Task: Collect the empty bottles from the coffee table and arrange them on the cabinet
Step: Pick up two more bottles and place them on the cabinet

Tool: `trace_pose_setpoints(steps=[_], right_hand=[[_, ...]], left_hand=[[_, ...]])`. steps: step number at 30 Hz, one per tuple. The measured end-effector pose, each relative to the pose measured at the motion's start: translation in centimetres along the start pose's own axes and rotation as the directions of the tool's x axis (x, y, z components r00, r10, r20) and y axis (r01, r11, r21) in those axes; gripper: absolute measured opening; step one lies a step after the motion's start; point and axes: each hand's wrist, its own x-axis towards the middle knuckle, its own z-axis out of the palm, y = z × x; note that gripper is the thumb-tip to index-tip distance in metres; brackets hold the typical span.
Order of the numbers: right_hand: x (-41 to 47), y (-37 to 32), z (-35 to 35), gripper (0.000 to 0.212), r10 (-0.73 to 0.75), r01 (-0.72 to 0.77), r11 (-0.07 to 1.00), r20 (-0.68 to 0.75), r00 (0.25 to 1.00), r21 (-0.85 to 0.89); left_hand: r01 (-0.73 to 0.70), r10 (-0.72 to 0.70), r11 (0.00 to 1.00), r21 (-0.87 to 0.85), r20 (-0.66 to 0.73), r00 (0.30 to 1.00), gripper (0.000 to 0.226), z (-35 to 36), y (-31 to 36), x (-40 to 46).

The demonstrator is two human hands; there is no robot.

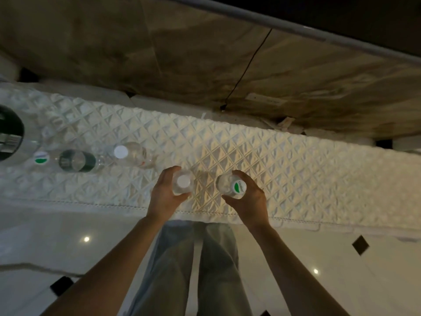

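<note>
Down at the fingers first: curled round a clear bottle with a plain white cap point(183, 181), thumb near side, fingertips on the far side — left hand point(164, 195) gripping it upright on the quilted white cloth point(262, 156). Likewise on the other side: right hand point(248, 199) wrapped round a second clear bottle with a green-and-white cap point(238, 187), thumb under the near edge, fingers over the far shoulder. Both bottles standing near the cloth's near hem, side by side but apart, a strip of bare quilting between them.

Further left along the same cloth, standing in a row: a clear bottle with a white cap point(129, 153) just beyond the left hand, then an uncapped bottle with a dark green label point(76, 161), then a small green-and-white cap point(42, 157) on another clear bottle, and at the frame's edge a large dark round vessel point(9, 133), only partly seen.

Behind the cloth, a brownish mottled surface with a thin black cable point(250, 62) running down it. Below the hem, bare forearms, pale blue trousers point(193, 270), and a glossy white tiled floor point(341, 270) with small black diamond insets.
</note>
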Motion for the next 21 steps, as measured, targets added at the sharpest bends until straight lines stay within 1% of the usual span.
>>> trace_pose_setpoints(steps=[4, 12, 14, 17, 21], right_hand=[[0.7, 0.1, 0.6, 0.065, -0.011, 0.011, 1.000, 0.002, 1.000, 0.004], [1.5, 1.1, 1.9, 0.066, 0.095, -0.097, 0.995, 0.097, 0.991, 0.020], [1.4, 1.4, 2.0, 0.067, 0.111, -0.114, 0.993, 0.100, 0.989, 0.026], [1.1, 1.6, 2.0, 0.070, 0.111, -0.115, 0.993, 0.101, 0.989, 0.030], [0.7, 1.0, 1.1, 0.067, 0.092, -0.095, 0.995, 0.100, 0.991, 0.029]], left_hand=[[-0.025, 0.025, 1.000, 0.017, -0.005, 1.000, 0.080, 0.2, -0.2, -0.1], [-0.008, 0.008, 1.000, -0.011, 0.002, 1.000, 0.079, -0.3, 0.2, -0.4], [-0.009, 0.009, 1.000, -0.008, 0.001, 1.000, 0.079, -0.4, 0.3, -0.5], [-0.010, 0.010, 1.000, -0.002, 0.004, 1.000, 0.080, -0.6, 0.5, -0.5], [0.001, -0.001, 1.000, -0.005, 0.029, 1.000, 0.078, -1.1, 0.9, -0.9]])
